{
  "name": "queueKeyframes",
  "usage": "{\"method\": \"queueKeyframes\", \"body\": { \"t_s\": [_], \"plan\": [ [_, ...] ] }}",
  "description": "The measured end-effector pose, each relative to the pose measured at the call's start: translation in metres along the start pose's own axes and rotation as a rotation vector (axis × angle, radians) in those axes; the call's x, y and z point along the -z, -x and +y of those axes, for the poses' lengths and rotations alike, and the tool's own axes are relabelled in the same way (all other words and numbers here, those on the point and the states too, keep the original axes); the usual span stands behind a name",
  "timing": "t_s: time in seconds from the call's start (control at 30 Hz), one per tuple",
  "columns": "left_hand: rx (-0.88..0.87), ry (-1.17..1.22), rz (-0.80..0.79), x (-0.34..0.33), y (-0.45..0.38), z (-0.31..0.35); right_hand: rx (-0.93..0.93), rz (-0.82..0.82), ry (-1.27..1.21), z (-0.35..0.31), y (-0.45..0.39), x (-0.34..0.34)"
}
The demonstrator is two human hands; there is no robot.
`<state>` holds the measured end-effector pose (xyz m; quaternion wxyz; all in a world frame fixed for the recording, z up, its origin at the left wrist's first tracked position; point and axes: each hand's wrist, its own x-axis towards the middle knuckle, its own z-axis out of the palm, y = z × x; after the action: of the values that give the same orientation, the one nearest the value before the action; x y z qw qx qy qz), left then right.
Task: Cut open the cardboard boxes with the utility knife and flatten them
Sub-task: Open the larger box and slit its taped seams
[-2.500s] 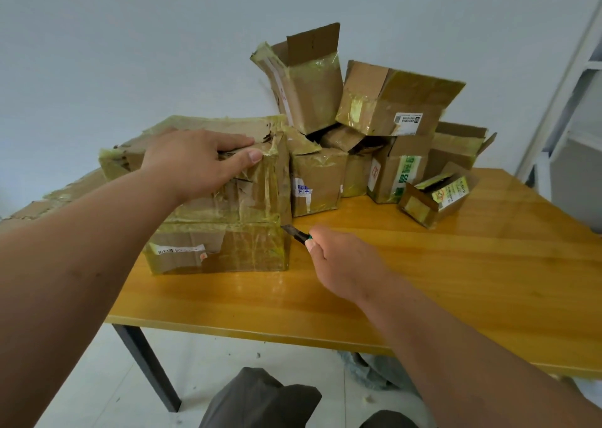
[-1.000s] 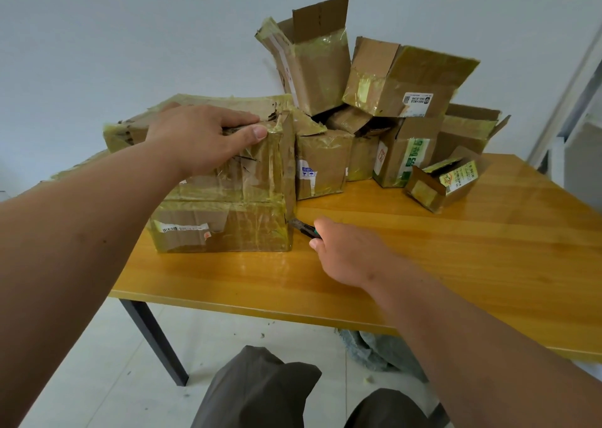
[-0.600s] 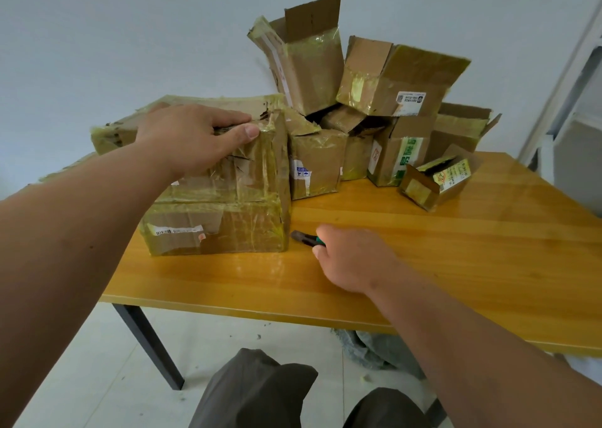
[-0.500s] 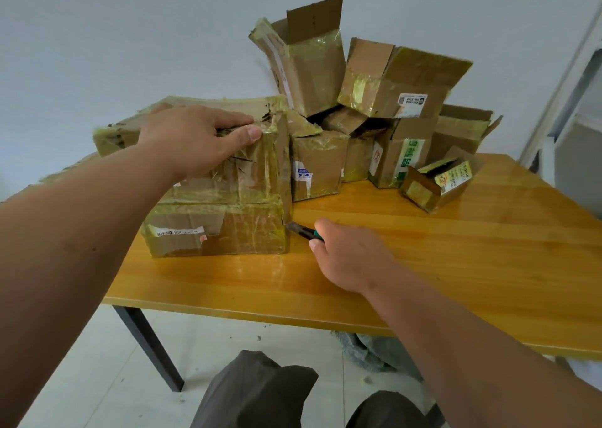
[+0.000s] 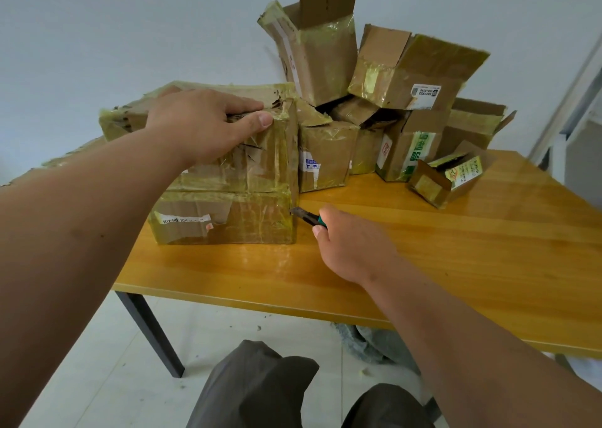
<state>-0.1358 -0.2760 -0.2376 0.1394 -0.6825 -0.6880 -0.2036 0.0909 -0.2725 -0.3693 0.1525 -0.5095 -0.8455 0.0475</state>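
Note:
A large tape-covered cardboard box [image 5: 228, 199] stands on the left part of the wooden table [image 5: 456, 264]. My left hand [image 5: 208, 124] grips its top front edge, thumb on the front face and fingers over the top. My right hand [image 5: 351, 245] holds a utility knife [image 5: 306, 217] with a green handle. The blade tip touches the box's lower right corner edge.
A pile of several smaller opened boxes [image 5: 391, 101] leans against the wall behind and to the right. One small box [image 5: 446, 180] lies on its side. Flattened cardboard [image 5: 75, 154] sticks out at the far left. My knees [image 5: 260, 391] are below the table's front edge.
The knife tip has shifted slightly along the box's right corner edge, staying near the lower part. My left hand keeps its grip on the box top.

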Motion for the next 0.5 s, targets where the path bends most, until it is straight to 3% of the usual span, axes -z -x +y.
{"method": "queueKeyframes", "body": {
  "t_s": [0.5],
  "plan": [
    [-0.008,-0.029,-0.019,0.0009,-0.0004,-0.001,0.005,0.011,0.063,0.0027,0.0015,-0.0014]
  ]
}}
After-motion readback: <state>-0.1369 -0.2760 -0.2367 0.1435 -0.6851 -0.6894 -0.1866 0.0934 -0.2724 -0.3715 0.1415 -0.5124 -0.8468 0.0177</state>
